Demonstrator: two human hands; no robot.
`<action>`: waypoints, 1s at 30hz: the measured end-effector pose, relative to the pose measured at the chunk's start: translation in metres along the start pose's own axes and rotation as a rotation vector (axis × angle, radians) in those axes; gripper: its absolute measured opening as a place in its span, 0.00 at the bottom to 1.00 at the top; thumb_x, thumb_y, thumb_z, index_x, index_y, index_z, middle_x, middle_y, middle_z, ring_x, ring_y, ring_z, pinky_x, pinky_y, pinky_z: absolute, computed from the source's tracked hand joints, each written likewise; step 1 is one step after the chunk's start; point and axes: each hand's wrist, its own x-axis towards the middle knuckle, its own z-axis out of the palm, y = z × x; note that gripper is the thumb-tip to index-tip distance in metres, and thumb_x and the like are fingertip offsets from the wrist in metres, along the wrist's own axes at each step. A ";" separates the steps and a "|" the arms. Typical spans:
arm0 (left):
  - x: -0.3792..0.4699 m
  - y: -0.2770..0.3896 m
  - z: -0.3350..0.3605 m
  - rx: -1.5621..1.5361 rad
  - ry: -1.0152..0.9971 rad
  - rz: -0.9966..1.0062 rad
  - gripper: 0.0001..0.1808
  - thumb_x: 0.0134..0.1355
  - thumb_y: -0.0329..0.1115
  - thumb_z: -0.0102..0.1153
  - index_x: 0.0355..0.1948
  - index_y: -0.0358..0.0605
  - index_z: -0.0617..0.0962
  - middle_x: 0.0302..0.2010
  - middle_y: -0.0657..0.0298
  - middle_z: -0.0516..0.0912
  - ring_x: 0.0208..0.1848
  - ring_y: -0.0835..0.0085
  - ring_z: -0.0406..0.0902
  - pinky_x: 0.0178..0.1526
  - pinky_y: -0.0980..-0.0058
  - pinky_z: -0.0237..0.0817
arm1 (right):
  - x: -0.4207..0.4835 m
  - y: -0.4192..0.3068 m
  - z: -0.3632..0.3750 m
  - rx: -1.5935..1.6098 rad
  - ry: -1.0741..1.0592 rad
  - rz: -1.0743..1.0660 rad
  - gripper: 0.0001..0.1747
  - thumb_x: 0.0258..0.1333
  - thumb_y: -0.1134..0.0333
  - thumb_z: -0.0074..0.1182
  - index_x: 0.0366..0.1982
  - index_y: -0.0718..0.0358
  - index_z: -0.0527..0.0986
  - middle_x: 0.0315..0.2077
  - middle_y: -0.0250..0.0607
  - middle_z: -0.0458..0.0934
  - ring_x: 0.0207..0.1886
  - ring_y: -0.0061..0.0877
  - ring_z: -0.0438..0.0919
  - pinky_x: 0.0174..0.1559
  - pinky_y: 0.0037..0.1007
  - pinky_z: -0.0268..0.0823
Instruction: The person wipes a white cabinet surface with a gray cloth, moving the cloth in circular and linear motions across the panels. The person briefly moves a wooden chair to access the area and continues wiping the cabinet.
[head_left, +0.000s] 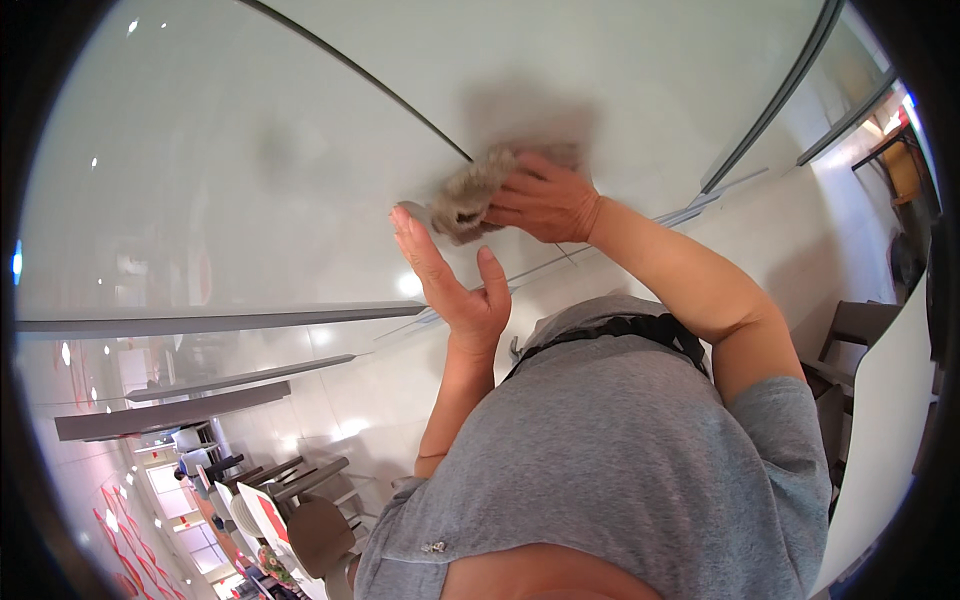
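Observation:
My right hand (546, 199) presses a fluffy grey-beige cleaning cloth (476, 187) against a glossy pale panel (315, 187). The cloth is bunched and somewhat blurred, and its far part lies under my fingers. To its left, my left hand (457, 281) is raised with thumb and fingers apart and holds nothing. Its fingertips are close to the panel; whether they touch it I cannot tell. A thin dark seam (360, 71) runs down the panel to the cloth.
Grey metal strips edge the panel on the left (225, 319) and right (772, 97). Below is a pale tiled floor (322, 412). Brown chairs (319, 529) and tables stand at lower left. A white tabletop (881, 442) and a dark chair (855, 326) are at right.

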 end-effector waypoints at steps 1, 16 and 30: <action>-0.001 0.001 0.001 0.015 -0.006 0.002 0.41 0.56 0.26 0.53 0.70 0.30 0.51 0.71 0.36 0.50 0.73 0.39 0.46 0.71 0.43 0.36 | -0.009 -0.002 0.004 -0.010 -0.036 -0.034 0.18 0.48 0.65 0.57 0.45 0.44 0.79 0.47 0.17 0.77 0.54 0.20 0.71 0.62 0.27 0.58; 0.008 -0.007 -0.010 -0.010 0.022 -0.021 0.41 0.64 0.29 0.48 0.71 0.29 0.44 0.74 0.42 0.41 0.76 0.49 0.37 0.74 0.55 0.30 | 0.146 0.036 -0.052 0.007 0.581 0.022 0.13 0.48 0.65 0.55 0.39 0.47 0.81 0.44 0.24 0.75 0.55 0.25 0.72 0.65 0.40 0.56; -0.007 -0.014 -0.009 -0.258 0.130 -0.234 0.40 0.61 0.24 0.48 0.69 0.26 0.44 0.69 0.41 0.50 0.71 0.50 0.52 0.72 0.55 0.41 | 0.077 -0.014 0.013 0.076 0.277 0.019 0.11 0.44 0.65 0.56 0.34 0.49 0.81 0.40 0.23 0.78 0.46 0.24 0.73 0.54 0.34 0.66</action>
